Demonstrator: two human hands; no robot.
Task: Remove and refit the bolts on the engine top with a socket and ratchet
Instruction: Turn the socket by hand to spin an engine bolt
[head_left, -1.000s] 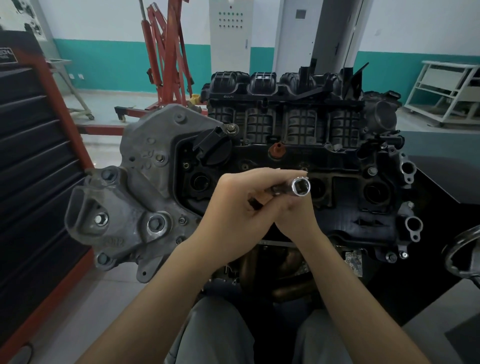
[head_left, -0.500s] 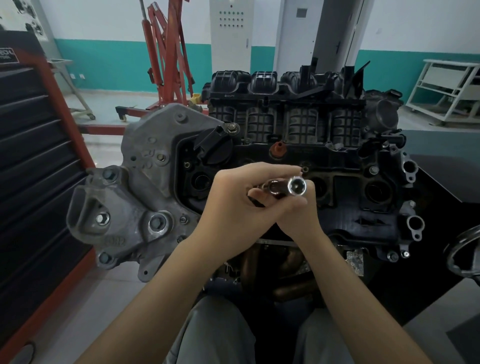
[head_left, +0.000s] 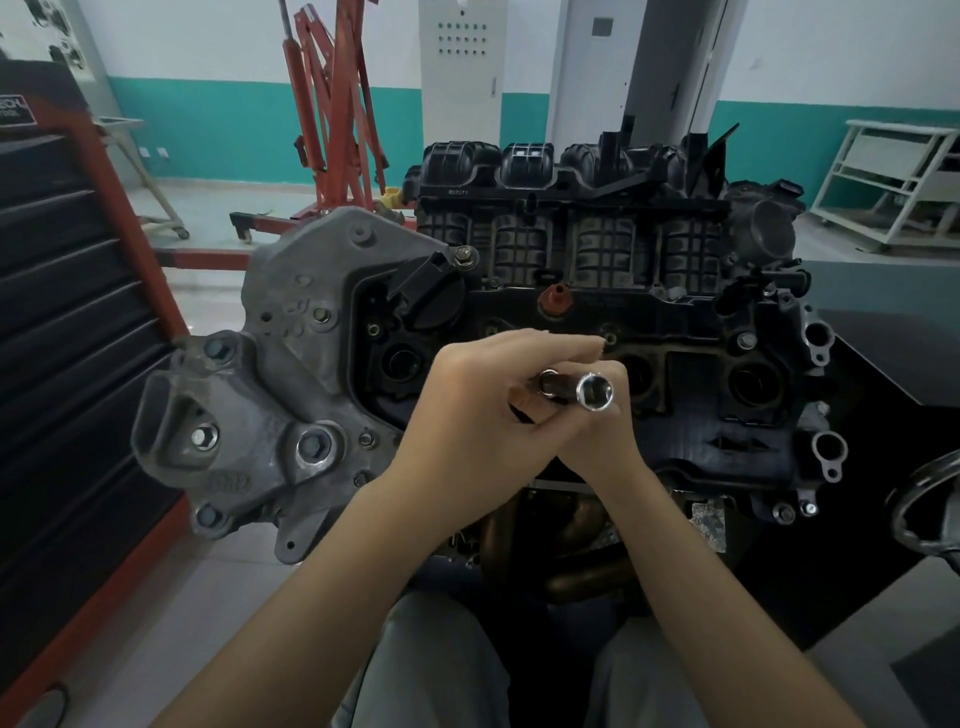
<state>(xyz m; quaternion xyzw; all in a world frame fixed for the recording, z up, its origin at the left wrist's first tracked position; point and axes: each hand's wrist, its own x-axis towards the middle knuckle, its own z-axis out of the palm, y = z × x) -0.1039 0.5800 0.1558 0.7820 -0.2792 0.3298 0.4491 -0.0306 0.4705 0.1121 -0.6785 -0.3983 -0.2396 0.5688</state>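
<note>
Chrome socket (head_left: 596, 392) sits open-end up between your hands: left hand (head_left: 483, 415) and right hand (head_left: 597, 431) both grip the tool above the engine top (head_left: 691, 364).

Both forearms are reaching forward and converging at the middle of the view. The left hand (head_left: 467, 415) is lying over the right hand (head_left: 597, 441), its fingers extending rightward above the grip and its thumb pressing beneath it. The right hand is curling from below, its fingers mostly hidden under the left.
</note>
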